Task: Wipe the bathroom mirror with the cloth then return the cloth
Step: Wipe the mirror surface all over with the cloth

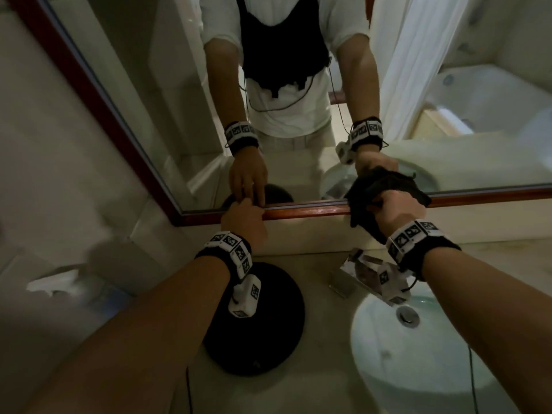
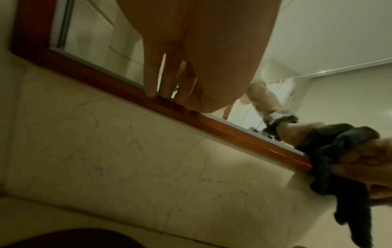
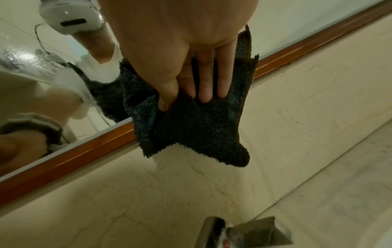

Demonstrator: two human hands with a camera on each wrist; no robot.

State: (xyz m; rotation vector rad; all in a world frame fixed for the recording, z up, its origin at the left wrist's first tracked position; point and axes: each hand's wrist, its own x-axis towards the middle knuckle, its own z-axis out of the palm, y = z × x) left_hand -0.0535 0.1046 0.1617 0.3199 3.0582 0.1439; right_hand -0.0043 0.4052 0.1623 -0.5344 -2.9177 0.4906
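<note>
The mirror (image 1: 167, 85) has a red-brown wooden frame (image 1: 313, 209) and shows my reflection. A dark fluffy cloth (image 1: 366, 186) lies bunched against the glass and over the bottom rail at the right. My right hand (image 1: 385, 204) grips it, thumb and fingers (image 3: 203, 90) closed into the cloth (image 3: 197, 127), whose loose corners hang below the rail. My left hand (image 1: 249, 204) is further left, its fairly straight fingertips (image 2: 151, 91) resting on the bottom rail (image 2: 233, 130) and holding nothing. From the left wrist the cloth (image 2: 331, 151) shows at the far right.
A stone counter runs below the mirror. On it sits a round black object (image 1: 263, 333) under my left wrist. A white basin (image 1: 424, 369) with a metal drain (image 1: 406, 315) and a tap (image 1: 355, 273) lies under my right wrist. A pale tissue box (image 1: 53, 283) stands at the left.
</note>
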